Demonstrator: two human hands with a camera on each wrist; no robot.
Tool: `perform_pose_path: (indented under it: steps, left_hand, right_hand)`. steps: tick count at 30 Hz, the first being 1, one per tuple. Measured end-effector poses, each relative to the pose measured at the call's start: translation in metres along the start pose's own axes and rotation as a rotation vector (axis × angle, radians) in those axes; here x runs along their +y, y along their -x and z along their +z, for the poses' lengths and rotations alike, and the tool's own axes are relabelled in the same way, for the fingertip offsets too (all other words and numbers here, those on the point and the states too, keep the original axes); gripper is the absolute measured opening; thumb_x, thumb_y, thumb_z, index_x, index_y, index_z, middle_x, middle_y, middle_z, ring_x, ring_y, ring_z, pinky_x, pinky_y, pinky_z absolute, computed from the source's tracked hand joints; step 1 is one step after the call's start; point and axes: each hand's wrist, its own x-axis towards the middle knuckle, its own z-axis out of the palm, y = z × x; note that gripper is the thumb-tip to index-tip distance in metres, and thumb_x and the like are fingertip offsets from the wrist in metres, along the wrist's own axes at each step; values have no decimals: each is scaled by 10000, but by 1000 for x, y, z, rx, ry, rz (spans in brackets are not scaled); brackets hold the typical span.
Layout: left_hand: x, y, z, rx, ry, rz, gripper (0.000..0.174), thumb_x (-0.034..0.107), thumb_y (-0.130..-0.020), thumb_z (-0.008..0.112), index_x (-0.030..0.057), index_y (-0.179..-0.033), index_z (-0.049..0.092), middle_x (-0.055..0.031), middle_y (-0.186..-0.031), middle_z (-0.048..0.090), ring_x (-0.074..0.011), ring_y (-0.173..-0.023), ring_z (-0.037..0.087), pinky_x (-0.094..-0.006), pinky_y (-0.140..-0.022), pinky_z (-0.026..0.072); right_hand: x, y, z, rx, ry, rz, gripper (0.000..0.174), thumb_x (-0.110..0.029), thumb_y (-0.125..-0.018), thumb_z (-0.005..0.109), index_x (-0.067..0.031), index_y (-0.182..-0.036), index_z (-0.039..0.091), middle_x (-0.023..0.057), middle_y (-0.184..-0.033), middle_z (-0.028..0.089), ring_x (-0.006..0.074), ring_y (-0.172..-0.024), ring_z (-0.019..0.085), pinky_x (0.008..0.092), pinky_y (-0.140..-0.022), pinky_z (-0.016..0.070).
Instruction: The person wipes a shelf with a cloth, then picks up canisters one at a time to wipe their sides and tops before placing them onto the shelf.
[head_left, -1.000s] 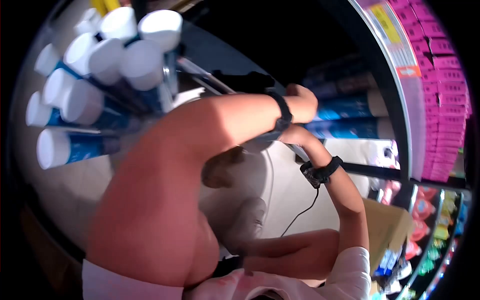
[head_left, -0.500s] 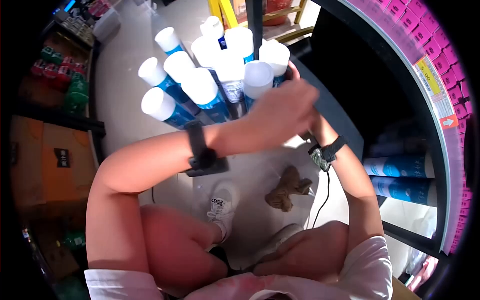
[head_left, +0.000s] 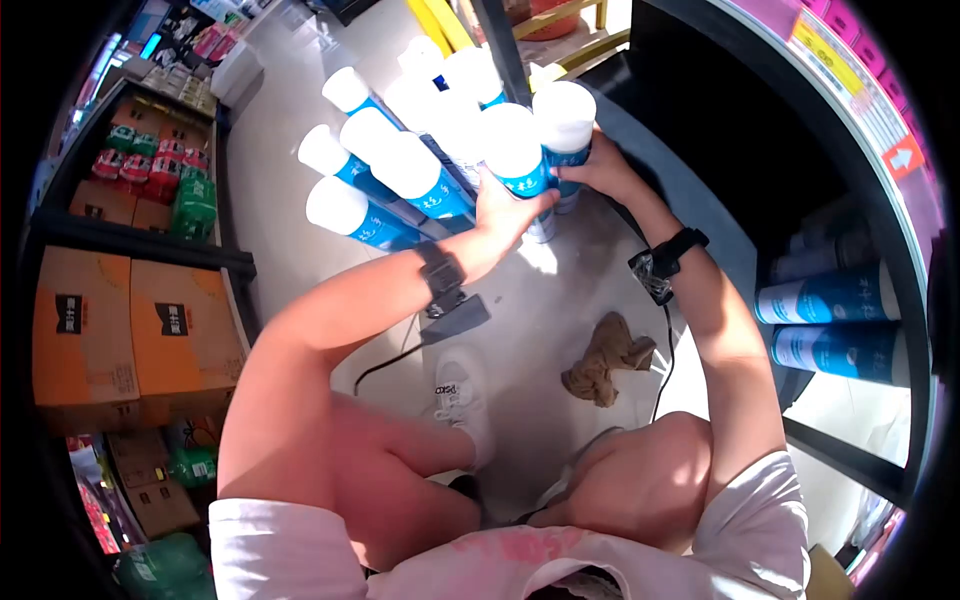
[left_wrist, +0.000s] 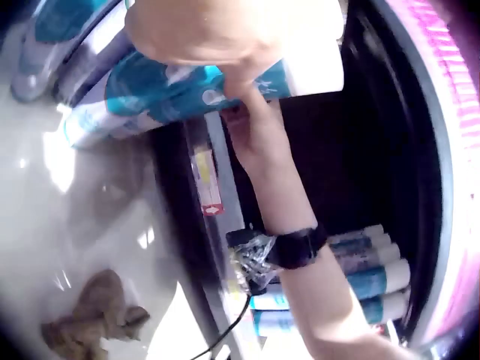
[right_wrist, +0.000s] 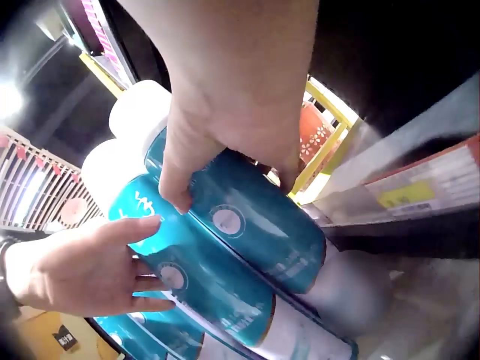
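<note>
A cluster of tall blue-and-white cylinders with white tops (head_left: 408,165) stands on the floor before me. My right hand (head_left: 605,168) grips the rightmost cylinder (head_left: 564,118) just below its white top. In the right wrist view that cylinder (right_wrist: 251,225) sits between the thumb and fingers. My left hand (head_left: 505,218) is at the neighbouring cylinder (head_left: 513,145); its thumb and fairly straight fingers (right_wrist: 159,285) lie against the blue label. The two cylinders stand side by side. In the left wrist view, the left hand (left_wrist: 202,34) covers part of a cylinder.
A black shelf (head_left: 690,240) stands to the right, with similar cylinders (head_left: 835,350) lying inside. A crumpled brown cloth (head_left: 607,358) lies on the floor near my feet. Cardboard boxes (head_left: 185,320) line the left side. A yellow frame (head_left: 440,28) is behind the cluster.
My hands have moved apart from where they overlapped, the left now at one cylinder, the right at the one beside it. Earlier, both were at the shelf on the right.
</note>
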Motion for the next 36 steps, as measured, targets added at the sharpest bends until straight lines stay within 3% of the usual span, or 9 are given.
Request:
perform_pose_path:
  steps: [4, 14, 21, 23, 24, 26, 30, 31, 36]
  left_hand:
    - [0, -5, 26, 264, 175, 42, 636, 57, -629, 759, 28, -1151, 397, -98, -1055, 533, -196, -957, 525, -317, -824, 437]
    - [75, 2, 2, -278, 0, 361, 593, 142, -593, 776, 5, -1089, 483, -118, -1022, 572, -197, -942, 568, -303, -821, 451]
    - [120, 2, -23, -321, -54, 639, 661, 200, -584, 782, 15, -1135, 467, -155, -1007, 590, -254, -910, 597, -321, -810, 462]
    - [126, -1, -27, -317, -28, 774, 626, 212, -571, 779, 32, -1099, 494, -131, -980, 592, -266, -883, 601, -321, -797, 464]
    - [126, -4, -27, -288, -59, 864, 623, 213, -573, 772, 49, -1104, 490, -126, -975, 589, -283, -886, 596, -321, -791, 464]
    - [126, -11, -26, -323, -104, 869, 636, 213, -563, 771, 55, -1109, 486, -136, -976, 583, -293, -890, 590, -323, -790, 465]
    - [127, -25, -6, -248, -101, 1046, 633, 176, -546, 767, 70, -1099, 477, -145, -981, 583, -297, -919, 580, -339, -794, 465]
    - [131, -29, 0, -303, -168, 989, 628, 159, -560, 761, 79, -1108, 467, -149, -992, 581, -311, -926, 577, -350, -801, 466]
    - [118, -63, 56, -286, 0, 949, 625, 145, -597, 760, 62, -1128, 441, -155, -1028, 564, -334, -986, 539, -378, -846, 451]
  right_hand:
    - [17, 18, -6, 92, -24, 0, 800, -155, -521, 799, -22, -1205, 407, 135, -1142, 531, 241, -1090, 495, 350, -912, 401]
    - [-74, 80, -37, 358, -106, 4, 639, -88, -571, 779, -11, -1131, 479, 117, -1056, 583, 198, -991, 556, 319, -853, 443]
    - [-127, 101, -60, 387, 187, -73, 383, -68, -639, 742, 37, -960, 560, 47, -794, 607, 105, -629, 556, 239, -602, 464]
    - [-126, 107, -56, 417, 336, -87, 509, -133, -625, 760, 27, -1052, 534, 71, -838, 603, 140, -680, 574, 264, -660, 474]
    - [-123, 109, -61, 380, 645, -281, 608, -160, -618, 762, -5, -1137, 488, 104, -982, 578, 201, -868, 569, 315, -803, 453]
    - [-129, 114, -63, 313, 346, -80, 669, -151, -618, 759, -32, -1196, 445, 120, -1120, 523, 244, -1054, 495, 354, -920, 387]
    - [-114, 128, -76, 388, 406, -41, 693, -132, -606, 760, -35, -1205, 426, 126, -1177, 489, 241, -1116, 452, 367, -943, 364]
    - [-116, 128, -79, 457, 605, -108, 481, -136, -620, 766, 40, -1011, 550, 113, -925, 616, 195, -872, 591, 304, -762, 468]
    - [-122, 130, -90, 618, 421, -35, 444, -80, -618, 771, 77, -967, 545, 97, -870, 601, 163, -764, 560, 290, -735, 449]
